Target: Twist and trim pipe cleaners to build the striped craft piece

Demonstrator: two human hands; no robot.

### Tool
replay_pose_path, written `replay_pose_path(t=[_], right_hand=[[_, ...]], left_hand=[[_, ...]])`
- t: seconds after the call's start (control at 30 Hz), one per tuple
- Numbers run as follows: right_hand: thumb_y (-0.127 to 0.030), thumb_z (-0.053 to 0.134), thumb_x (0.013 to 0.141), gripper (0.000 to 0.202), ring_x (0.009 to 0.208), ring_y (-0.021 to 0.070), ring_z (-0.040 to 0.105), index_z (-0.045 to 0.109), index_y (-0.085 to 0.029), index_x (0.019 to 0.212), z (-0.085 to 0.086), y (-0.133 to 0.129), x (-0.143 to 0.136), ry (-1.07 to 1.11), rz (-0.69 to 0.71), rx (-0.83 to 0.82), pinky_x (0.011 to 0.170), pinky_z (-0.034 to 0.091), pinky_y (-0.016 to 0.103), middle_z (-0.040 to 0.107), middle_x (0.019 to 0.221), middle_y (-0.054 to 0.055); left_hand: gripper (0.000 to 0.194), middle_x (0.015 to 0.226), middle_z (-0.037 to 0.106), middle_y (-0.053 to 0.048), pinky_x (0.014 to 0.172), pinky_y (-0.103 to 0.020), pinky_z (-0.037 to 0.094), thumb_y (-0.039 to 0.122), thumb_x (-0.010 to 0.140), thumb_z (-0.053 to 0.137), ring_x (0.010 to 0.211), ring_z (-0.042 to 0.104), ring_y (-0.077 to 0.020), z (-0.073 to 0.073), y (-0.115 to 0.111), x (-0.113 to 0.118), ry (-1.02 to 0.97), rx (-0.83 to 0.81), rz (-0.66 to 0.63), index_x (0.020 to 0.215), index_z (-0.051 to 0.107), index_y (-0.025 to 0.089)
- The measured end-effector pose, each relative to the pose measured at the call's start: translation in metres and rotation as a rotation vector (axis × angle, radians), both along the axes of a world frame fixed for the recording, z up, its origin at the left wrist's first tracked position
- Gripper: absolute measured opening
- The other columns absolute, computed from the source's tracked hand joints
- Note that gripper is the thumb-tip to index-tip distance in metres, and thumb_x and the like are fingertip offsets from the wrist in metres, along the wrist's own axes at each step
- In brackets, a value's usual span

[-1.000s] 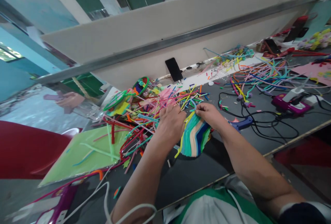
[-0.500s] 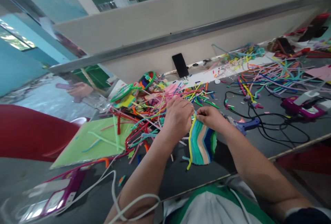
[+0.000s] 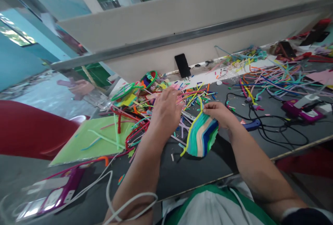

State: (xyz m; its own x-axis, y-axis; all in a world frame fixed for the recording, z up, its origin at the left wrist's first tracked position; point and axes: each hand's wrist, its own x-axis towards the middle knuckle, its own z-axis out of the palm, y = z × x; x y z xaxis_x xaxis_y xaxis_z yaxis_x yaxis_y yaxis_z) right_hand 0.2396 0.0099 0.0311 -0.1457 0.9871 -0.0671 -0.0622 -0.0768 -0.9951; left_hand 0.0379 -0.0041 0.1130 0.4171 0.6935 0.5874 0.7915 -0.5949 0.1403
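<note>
A wavy striped panel of fuzzy stems (image 3: 201,133), in teal, cream, blue and green with a yellow stem along its left edge, hangs tilted from my right hand (image 3: 218,113), whose thumb and fingers pinch its top end. My left hand (image 3: 168,112) is apart from the panel, over the pile of colourful fuzzy stems (image 3: 140,114), fingers stretched out and nothing visible in them. Metal scissors (image 3: 188,115) lie partly hidden between my hands.
A black phone (image 3: 182,65) leans at the back. A blue glue gun (image 3: 252,125), black cables and a purple power strip (image 3: 303,110) lie right. A green sheet (image 3: 91,141) and another purple strip (image 3: 62,192) lie left.
My left hand has let go of the panel's top and moved left, its fingers opening. The panel has tilted, its lower end swinging left and up in my right hand.
</note>
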Motion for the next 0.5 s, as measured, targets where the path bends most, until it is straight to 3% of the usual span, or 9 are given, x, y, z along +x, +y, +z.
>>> replay_pose_path(t=[0.1, 0.2, 0.33, 0.5], right_hand=[[-0.034, 0.072, 0.058, 0.024, 0.047, 0.0097, 0.045, 0.059, -0.017, 0.068, 0.005, 0.002, 0.010, 0.157, -0.063, -0.039, 0.050, 0.033, 0.024, 0.053, 0.053, -0.004], [-0.034, 0.074, 0.055, 0.025, 0.051, 0.0111, 0.050, 0.062, -0.016, 0.069, 0.004, 0.005, 0.014, 0.185, -0.111, -0.042, 0.055, 0.038, 0.025, 0.058, 0.056, -0.003], [-0.034, 0.076, 0.052, 0.026, 0.052, 0.0099, 0.048, 0.065, -0.015, 0.067, 0.000, 0.008, 0.014, 0.069, -0.128, 0.002, 0.055, 0.035, 0.024, 0.057, 0.056, -0.004], [-0.037, 0.078, 0.051, 0.030, 0.051, 0.0106, 0.049, 0.066, -0.015, 0.068, -0.002, 0.008, 0.012, 0.075, -0.082, -0.001, 0.053, 0.037, 0.024, 0.058, 0.054, -0.003]], left_hand=[[0.024, 0.114, 0.061, -0.010, 0.103, -0.046, 0.030, 0.019, 0.087, 0.046, 0.114, 0.051, -0.0245, 0.004, -0.004, -0.008, 0.168, -0.075, -0.062, 0.105, 0.062, 0.019], [0.026, 0.104, 0.067, -0.008, 0.107, -0.053, 0.018, 0.016, 0.084, 0.050, 0.107, 0.056, -0.0249, -0.011, 0.006, -0.012, 0.322, -0.194, -0.087, 0.104, 0.064, 0.023], [0.028, 0.105, 0.068, -0.009, 0.099, -0.042, 0.034, 0.017, 0.082, 0.050, 0.101, 0.059, -0.0230, -0.029, 0.025, -0.015, 0.348, -0.431, -0.181, 0.104, 0.067, 0.022], [0.036, 0.105, 0.069, -0.008, 0.084, -0.032, 0.043, 0.031, 0.078, 0.057, 0.095, 0.061, -0.0242, -0.025, 0.034, -0.025, 0.245, -0.716, -0.317, 0.113, 0.065, 0.023]])
